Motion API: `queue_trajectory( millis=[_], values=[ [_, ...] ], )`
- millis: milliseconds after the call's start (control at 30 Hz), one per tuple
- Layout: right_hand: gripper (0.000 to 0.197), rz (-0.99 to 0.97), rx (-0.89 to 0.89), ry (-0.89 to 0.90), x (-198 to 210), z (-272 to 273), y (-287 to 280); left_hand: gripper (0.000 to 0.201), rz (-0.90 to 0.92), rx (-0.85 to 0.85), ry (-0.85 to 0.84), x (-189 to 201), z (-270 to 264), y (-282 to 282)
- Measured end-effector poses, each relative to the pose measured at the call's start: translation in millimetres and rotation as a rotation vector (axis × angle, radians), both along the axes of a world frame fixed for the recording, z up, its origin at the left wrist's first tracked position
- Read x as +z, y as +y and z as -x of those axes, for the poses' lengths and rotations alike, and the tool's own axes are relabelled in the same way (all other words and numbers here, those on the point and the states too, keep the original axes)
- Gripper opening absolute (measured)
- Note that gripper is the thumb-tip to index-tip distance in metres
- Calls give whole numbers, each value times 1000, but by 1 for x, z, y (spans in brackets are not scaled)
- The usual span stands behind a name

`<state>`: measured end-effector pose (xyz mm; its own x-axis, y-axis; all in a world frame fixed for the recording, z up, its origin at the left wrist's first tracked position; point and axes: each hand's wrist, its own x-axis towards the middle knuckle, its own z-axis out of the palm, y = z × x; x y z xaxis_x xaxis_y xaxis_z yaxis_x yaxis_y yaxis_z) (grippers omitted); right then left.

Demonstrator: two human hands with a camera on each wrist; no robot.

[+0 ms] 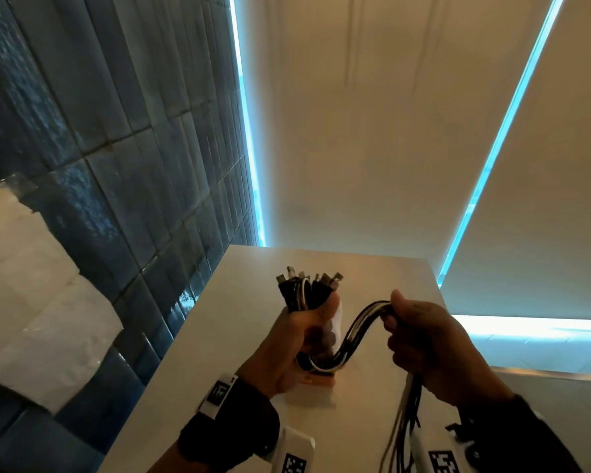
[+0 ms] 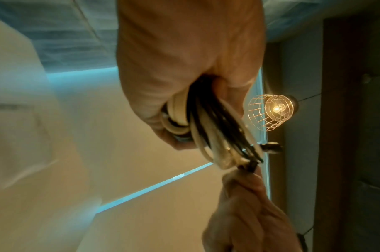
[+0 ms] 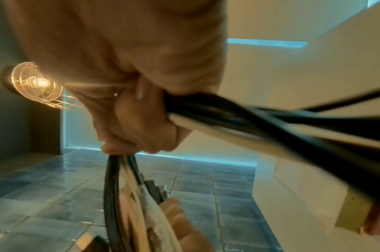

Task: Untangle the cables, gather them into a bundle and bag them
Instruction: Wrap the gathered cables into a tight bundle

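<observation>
Two hands share one bundle of cables (image 1: 359, 331), black strands mixed with white ones; the strands are too tightly packed and too blurred to count exactly. Left hand (image 1: 297, 343) is fisted around the bundle near its plug ends, thumb pressed up along the side, so a cluster of perhaps eight connectors (image 1: 309, 278) sticks up above the fist. From the bottom of that fist the cables dip in a loop, then rise in an S-curve across to the right hand (image 1: 427, 339), which is held at about the same height, just beside the left. Right hand's fingers are curled around the strands with the thumb on top, and the loose tails hang down below its wrist toward the person.

Seen from the left wrist, the cables (image 2: 208, 122) leave the curled fingers and run to the right hand (image 2: 245, 196) below. Seen from the right wrist, the strands (image 3: 260, 122) stream out of the closed fist.

Beneath both hands lies one pale table (image 1: 239, 336), and a small orange-edged object (image 1: 318, 380) sits on it under the left hand. One caged wall lamp (image 2: 271, 110) glows beyond the fingers.
</observation>
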<state>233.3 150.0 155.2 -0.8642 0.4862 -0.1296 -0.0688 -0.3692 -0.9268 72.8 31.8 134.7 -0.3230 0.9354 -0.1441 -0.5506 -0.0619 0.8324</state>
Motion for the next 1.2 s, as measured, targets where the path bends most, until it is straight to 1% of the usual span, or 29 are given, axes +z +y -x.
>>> queue_trajectory(
  millis=[33, 133, 200, 367, 433, 500, 533, 633, 733, 800, 900, 933, 967, 1033, 1067, 1200],
  values=[
    [43, 12, -19, -11, 3, 3, 0, 36, -24, -44, 1, -2, -3, -2],
    [39, 67, -69, -34, 8, 12, 0, 34, -93, -161, 19, -6, -11, -4],
    [36, 75, -77, -61, 8, 17, -3, 46, -64, -230, 99, -5, -17, -5],
    [40, -40, -93, -166, 9, 25, -7, 52, -17, -350, 245, 6, -17, -10],
    [40, -108, -109, -197, 10, 25, -7, 48, 52, -348, 358, 9, -18, -8],
    [41, -179, -110, -205, 11, 26, -7, 44, 142, -288, 456, 8, -20, -3],
    [41, -213, -105, -211, 11, 27, -7, 40, 166, -252, 474, 6, -22, -1],
    [41, -330, -76, -258, 15, 28, -6, 26, 190, -180, 429, -4, -23, 2],
    [40, -445, -33, -314, 21, 30, -5, 21, 203, -172, 316, -9, -20, 3],
    [41, -497, -14, -350, 22, 31, -3, 24, 191, -179, 236, -10, -20, 4],
    [42, -551, 1, -397, 21, 32, -1, 37, 146, -194, 129, -11, -22, 4],
    [41, -579, 3, -417, 20, 32, 0, 37, 131, -215, 100, -12, -23, 4],
    [41, -613, 1, -440, 20, 32, 2, 30, 117, -234, 77, -13, -24, 4],
    [43, -688, -1, -487, 19, 32, 4, 7, 106, -263, 52, -14, -25, 3],
    [44, -721, 4, -511, 18, 31, 6, 1, 106, -284, 51, -13, -26, 4],
    [56, -833, 88, -590, 15, 29, 12, 27, 170, -321, 125, -12, -29, 7]
  ],
)
